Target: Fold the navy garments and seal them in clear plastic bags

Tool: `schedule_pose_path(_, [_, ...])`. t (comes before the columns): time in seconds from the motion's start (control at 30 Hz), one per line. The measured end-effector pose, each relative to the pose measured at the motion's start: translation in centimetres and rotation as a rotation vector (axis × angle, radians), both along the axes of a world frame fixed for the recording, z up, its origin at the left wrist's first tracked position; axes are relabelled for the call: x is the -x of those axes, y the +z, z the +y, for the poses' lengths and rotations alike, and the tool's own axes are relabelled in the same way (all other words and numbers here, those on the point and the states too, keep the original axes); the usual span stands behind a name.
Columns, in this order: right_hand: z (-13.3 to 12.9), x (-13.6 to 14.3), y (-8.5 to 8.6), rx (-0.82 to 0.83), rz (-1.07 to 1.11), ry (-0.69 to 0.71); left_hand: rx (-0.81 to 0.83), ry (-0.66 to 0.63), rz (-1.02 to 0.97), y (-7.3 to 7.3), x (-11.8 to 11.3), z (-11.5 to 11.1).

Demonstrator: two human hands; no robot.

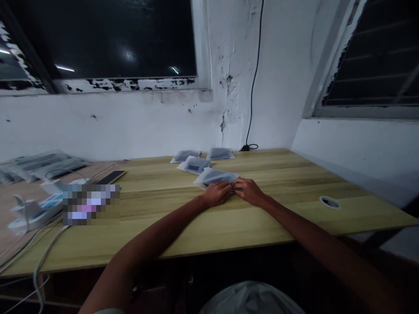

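Note:
My left hand [217, 193] and my right hand [248, 191] meet at the near right edge of a frosted plastic bag [214, 175] on the wooden table. Both have their fingers bent and closed on that edge, with the fingertips partly hidden. Something dark shows through the bag, but I cannot make out what it is. Just behind lies a second frosted bag [195, 165] with a dark flat shape inside. Two more, a left bag [186, 155] and a right bag [220, 153], rest farther back near the wall.
At the left are a white power strip [49, 214] with plugs and cables, a dark phone-like slab [113, 177], and a blurred-out patch. Several flat plastic packages [46, 163] lie behind them. A black cable [252, 100] hangs down the wall. The table [294, 183] has a round hole [330, 202] at right.

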State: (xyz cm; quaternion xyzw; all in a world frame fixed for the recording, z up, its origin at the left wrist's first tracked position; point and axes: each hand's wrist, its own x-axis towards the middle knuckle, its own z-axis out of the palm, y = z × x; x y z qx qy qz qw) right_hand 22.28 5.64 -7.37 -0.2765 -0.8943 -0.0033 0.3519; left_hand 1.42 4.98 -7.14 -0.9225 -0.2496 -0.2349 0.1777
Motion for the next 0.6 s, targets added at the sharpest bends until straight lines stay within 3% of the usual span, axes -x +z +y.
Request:
schedule_pose_path(0.27, [-0.2,-0.1,1.0,0.09,0.045,0.059,0.037,0.017,0.05,0.5,-0.2,-0.6])
schedule_pose_path(0.6, [-0.4,-0.7,1.5,0.074,0.026,-0.004,0.046,0.072,0.026,0.2,-0.8,-0.6])
